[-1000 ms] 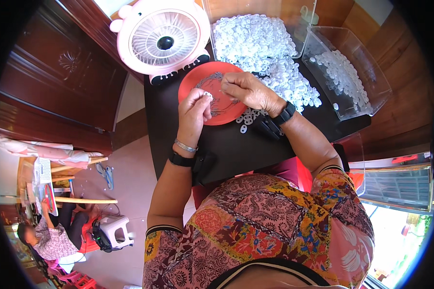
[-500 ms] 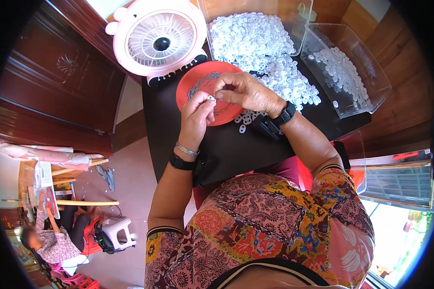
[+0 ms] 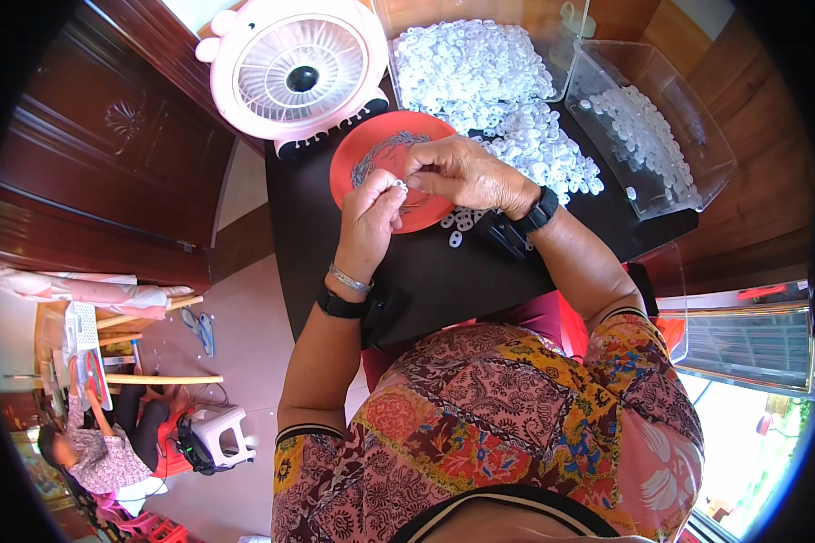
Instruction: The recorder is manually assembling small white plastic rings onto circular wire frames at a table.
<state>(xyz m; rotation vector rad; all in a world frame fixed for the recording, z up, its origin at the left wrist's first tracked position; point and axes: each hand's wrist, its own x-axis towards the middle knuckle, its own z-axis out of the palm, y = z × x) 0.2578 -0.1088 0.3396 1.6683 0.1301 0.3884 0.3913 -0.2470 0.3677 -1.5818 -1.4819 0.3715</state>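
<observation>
Over the red plate, my left hand pinches a small white plastic piece with holes. My right hand meets it from the right, thumb and forefinger closed together close to the piece; whatever they grip is too small to make out. Thin grey metal pins lie in a loose ring on the plate. A heap of the same kind of white oval pieces spreads over the black table beyond my right hand, and a few lie beside the plate.
A pink animal-shaped fan stands at the back left. One clear bin at the back spills white pieces; another clear bin at the right holds more. Far left, another person sits near a grey-white plastic stool.
Both hands stay almost where they were, still together over the plate. The white piece between the left fingers has shifted very slightly.
</observation>
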